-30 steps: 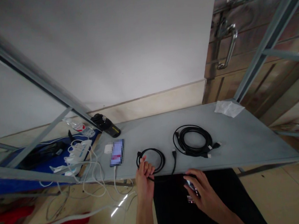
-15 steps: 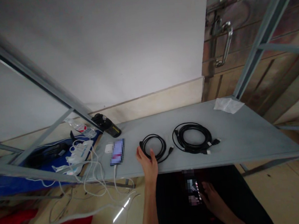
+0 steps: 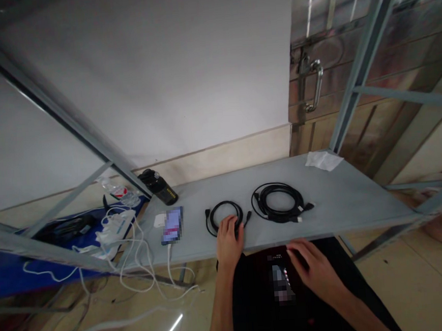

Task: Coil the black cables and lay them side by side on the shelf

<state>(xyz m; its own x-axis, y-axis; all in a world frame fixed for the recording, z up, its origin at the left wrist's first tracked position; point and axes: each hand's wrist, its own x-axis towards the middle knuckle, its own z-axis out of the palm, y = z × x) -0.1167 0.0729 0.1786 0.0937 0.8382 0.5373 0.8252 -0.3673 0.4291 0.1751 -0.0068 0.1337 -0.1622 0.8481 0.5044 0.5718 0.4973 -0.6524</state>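
My left hand [image 3: 228, 241] rests flat on the front edge of the grey metal shelf [image 3: 346, 201], its fingers stretched over the near side of a small coiled black cable [image 3: 225, 215]. A larger coiled black cable [image 3: 280, 209] lies just to the right. My right hand [image 3: 315, 267] hovers over my dark lap, fingers spread, beside a small lit phone [image 3: 280, 279] lying there. Neither hand grips anything.
A phone [image 3: 172, 225] with a white charger lies left of the small coil, a black bottle [image 3: 158, 186] on its side behind it. White cables and a power strip [image 3: 114, 227] trail off the left end. Crumpled paper [image 3: 323, 160] sits far right. Shelf posts frame both sides.
The small coil has been set down further in on the shelf and my left hand now lies flat over it. My right hand has let go of the lit phone, which lies on my lap.
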